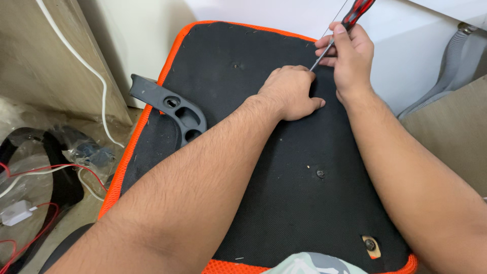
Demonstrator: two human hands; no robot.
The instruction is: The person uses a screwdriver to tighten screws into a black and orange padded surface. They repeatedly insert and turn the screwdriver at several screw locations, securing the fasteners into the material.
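A black fabric chair seat (243, 167) with an orange rim lies upside down in front of me. My right hand (347, 56) grips a screwdriver (350, 23) with a red and black handle, its thin shaft angled down to the seat's far part. My left hand (289, 91) rests curled on the fabric right at the tool's tip, hiding what is under it. A screw (320, 173) sits in the seat nearer to me, and another fitting (370, 245) shows at the near right corner.
A black plastic armrest bracket (175, 106) lies on the seat's left edge. White cable (96, 76), red wires and plastic-wrapped black parts (66, 147) lie on the floor at left. A grey ribbed hose (451, 66) runs at the right.
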